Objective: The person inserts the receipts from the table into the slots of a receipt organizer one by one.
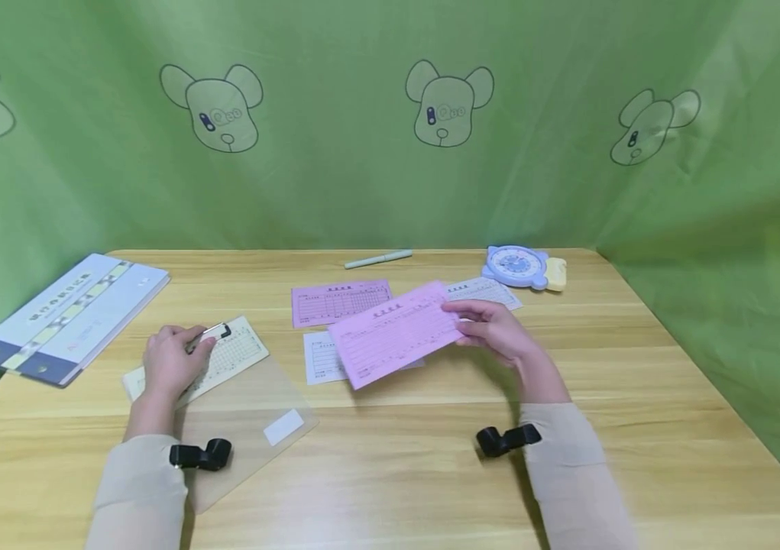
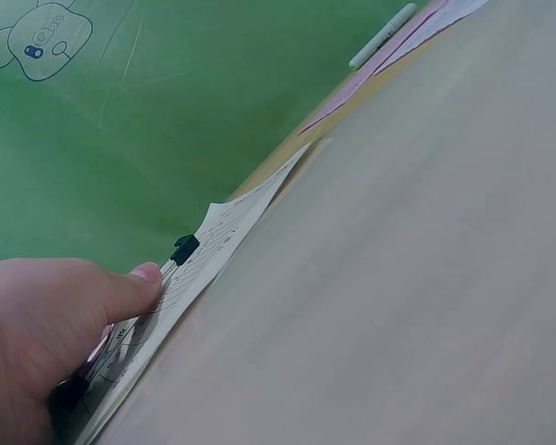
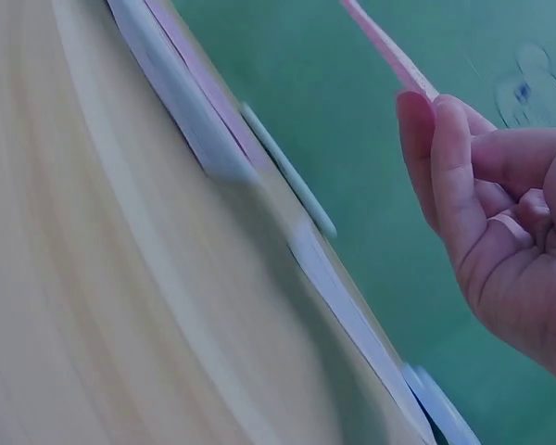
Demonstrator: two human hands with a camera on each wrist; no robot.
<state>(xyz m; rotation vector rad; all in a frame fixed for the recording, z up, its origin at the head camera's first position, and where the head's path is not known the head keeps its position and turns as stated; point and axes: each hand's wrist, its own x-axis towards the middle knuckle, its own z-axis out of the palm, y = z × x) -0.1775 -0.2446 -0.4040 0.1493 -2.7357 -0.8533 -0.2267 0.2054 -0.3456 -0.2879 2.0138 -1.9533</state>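
Observation:
My left hand [image 1: 173,359] is at a metal clip [image 1: 211,334] with black ends, thumb pressed on it and fingers curled around it. Under the clip lies a cream printed form [image 1: 238,353], on a clear plastic folder [image 1: 238,451] with a white label [image 1: 283,427]. In the left wrist view the thumb [image 2: 134,289] lies along the clip's bar. My right hand [image 1: 489,332] pinches a pink printed form [image 1: 396,332] by its right end, raised and tilted above the table. In the right wrist view this form [image 3: 389,46] is seen edge-on between thumb and fingers.
Another pink form [image 1: 334,304] and white forms [image 1: 321,359] lie beneath and behind the raised one. A pen [image 1: 378,259] and a blue clock-shaped toy [image 1: 516,265] are at the table's back. A bound blue-and-white booklet [image 1: 73,305] lies at the left edge.

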